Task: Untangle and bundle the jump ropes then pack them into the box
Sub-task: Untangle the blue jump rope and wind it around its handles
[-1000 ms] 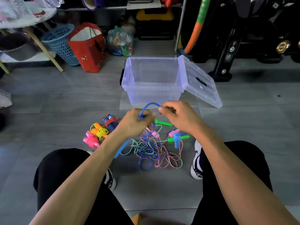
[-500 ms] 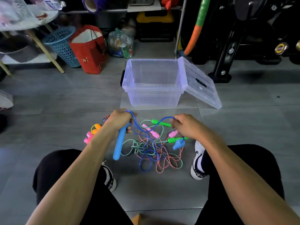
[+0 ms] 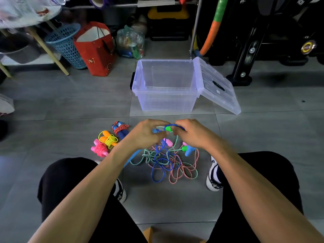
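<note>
presently, findings are recorded as follows:

left hand: the left hand is held above the tangle, fingers curled round the blue cord; a blue handle is seen slanting down and leftward below the wrist, apparently hanging from that grip.

right hand: the right hand is held just beside the left, fingers pinched on the blue rope where it arches between the two hands; a green handle is seen at the fingertips, but whether it is gripped cannot be told.

tangle: the loose ropes (blue, green-white, red-white) are heaped on the floor directly beneath both hands, between the person's shoes.

key relation: the blue rope is judged to run from the raised hands straight down into the heap; both hands are equally near it, and the second blue handle lies to the right, nearer the right hand.

finished bundles: three wound ropes, pink, yellow-orange and red-blue, are laid left of the tangle.

box: the clear box stands open beyond the hands, lid leaning at its right; nothing is seen inside.

stage: untangling is judged under way; packing is not yet begun.
</note>
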### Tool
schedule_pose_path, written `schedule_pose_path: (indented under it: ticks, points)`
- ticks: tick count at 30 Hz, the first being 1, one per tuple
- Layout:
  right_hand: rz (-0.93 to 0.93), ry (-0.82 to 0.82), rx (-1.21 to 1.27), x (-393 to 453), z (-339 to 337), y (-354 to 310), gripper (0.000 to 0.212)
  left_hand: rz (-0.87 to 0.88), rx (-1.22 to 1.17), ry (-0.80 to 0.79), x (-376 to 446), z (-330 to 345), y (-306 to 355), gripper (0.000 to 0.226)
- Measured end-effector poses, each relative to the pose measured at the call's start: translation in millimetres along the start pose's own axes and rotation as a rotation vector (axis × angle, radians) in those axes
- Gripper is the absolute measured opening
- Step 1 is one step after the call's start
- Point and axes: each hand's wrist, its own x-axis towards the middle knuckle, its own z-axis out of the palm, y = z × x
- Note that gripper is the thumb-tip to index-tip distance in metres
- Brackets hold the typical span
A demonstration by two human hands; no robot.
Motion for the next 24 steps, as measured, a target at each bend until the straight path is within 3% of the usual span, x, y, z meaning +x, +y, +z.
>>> schedule_pose_path:
  ticks: [1, 3, 7, 11, 16, 20, 24]
  points:
    - [-0.009, 0.005, -0.004, -0.2, -0.3, -1.2, 0.029, 0.020, -0.005, 0.018, 2.5, 4.3, -0.4, 0.010]
    - [-0.019, 0.034, -0.002, 0.0, -2.1, -1.4, 0.032, 0.032, -0.054, 0.105, 8.7, 5.7, -3.2, 0.014]
    - [-0.003, 0.162, 0.044, 2.8, -5.6, 5.1, 0.032, -0.089, -0.427, 0.387, 17.7, -8.9, -6.4, 0.018]
    - [0.074, 0.166, 0.038, 6.7, -4.9, 14.1, 0.033, -0.186, -0.624, 0.501, 18.3, -15.3, -7.8, 0.019]
    - [0.254, 0.098, 0.218, 12.5, 4.2, 26.7, 0.031, -0.313, -0.617, 0.310, 21.6, -5.6, -7.0, 0.014]
    - [0.291, 0.162, 0.288, 13.6, 4.6, 23.7, 0.032, -0.352, -0.487, 0.060, 21.1, -1.8, -10.1, 0.059]
    - [0.344, 0.145, 0.482, 12.4, 7.3, 22.2, 0.025, -0.255, -0.423, -0.008, 18.5, -5.8, -16.6, 0.066]
